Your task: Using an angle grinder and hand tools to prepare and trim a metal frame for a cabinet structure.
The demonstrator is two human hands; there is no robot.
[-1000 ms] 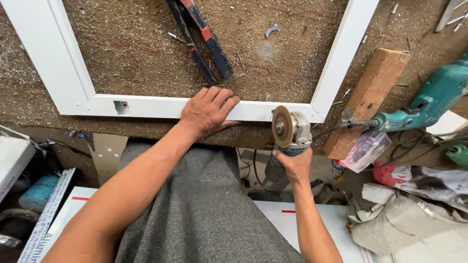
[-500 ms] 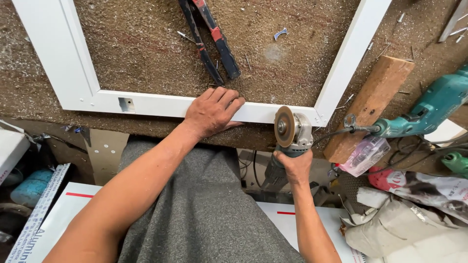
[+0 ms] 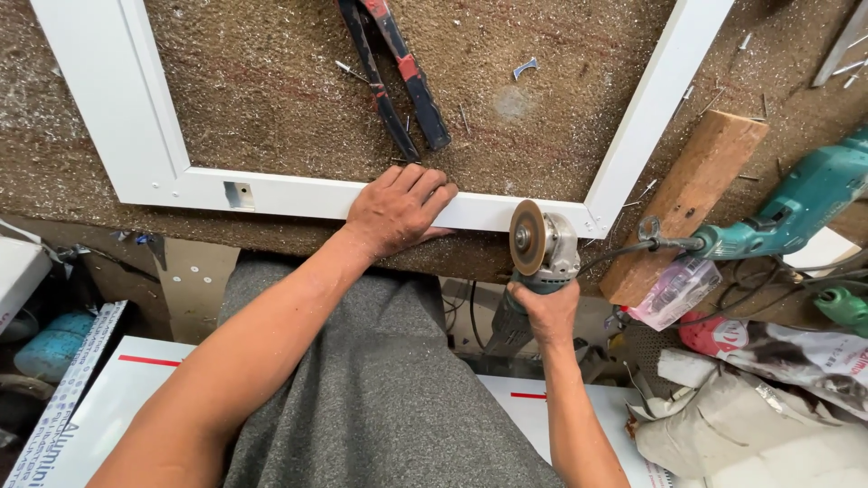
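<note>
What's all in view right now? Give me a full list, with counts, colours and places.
frame: 1, white, flat on the bench
bench: 1, brown, littered with shavings
pliers: 1, black and red, inside the frame
angle grinder: 1, grey, disc at the frame's near rail
wood block: 1, brown, right of the frame
drill: 1, teal, far right
left hand: flat on the near rail
right hand: gripping the grinder body

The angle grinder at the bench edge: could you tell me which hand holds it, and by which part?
The right hand grips the angle grinder by its body, below the disc. The left hand presses flat on the white frame.
</note>
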